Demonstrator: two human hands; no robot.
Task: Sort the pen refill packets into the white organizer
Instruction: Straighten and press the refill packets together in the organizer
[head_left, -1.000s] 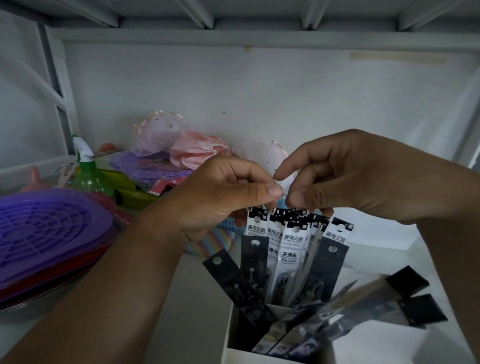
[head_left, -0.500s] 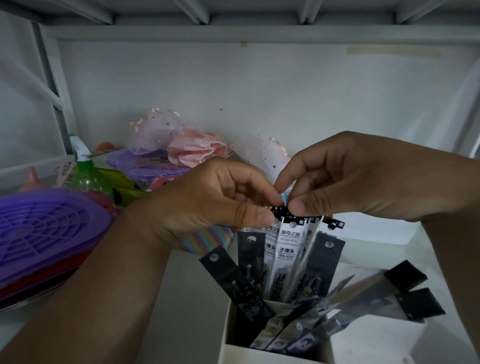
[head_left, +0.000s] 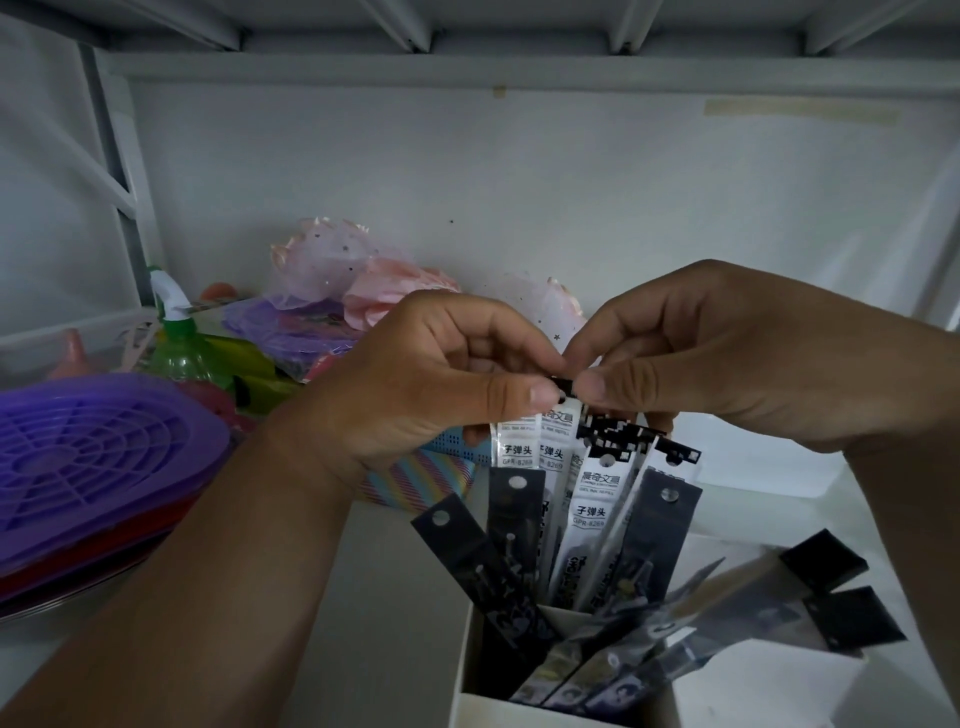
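Shelf: a white shelf (head_left: 395, 613) with a pale back wall; the work sits low and right of centre.
Purple trays: a stack of purple slotted trays (head_left: 98, 457) at far left, well apart from the work.
White organizer: the white organizer (head_left: 470, 670) stands at the bottom edge, only its left wall and front rim in view; at least two compartments, divider partly hidden.
Left hand: the left hand (head_left: 415, 395) comes in from lower left, thumb and forefinger pressed together on the black top tab of the raised packets; other fingers curled under.
Right hand: the right hand (head_left: 727, 358) comes in from the right, thumb and forefinger pinching the same tab from the other side. Thumb tips are just beside each other.
Standing packets: dark and white refill packets (head_left: 654, 535) stand in the rear compartment, fanned; others lie tilted to the right over the rim.
Pinched packets: the white pen refill packets (head_left: 540, 441) hang directly below both sets of fingers, above the organizer; how many are held I cannot tell.
Axis: long axis near upright, tab end up, lower end hidden among the standing ones.
Key relation: the compartment lies straight below the grip; both hands equally near.
Judgement: next move looks like a straight lowering along that axis, or a separation of the pinched pair.
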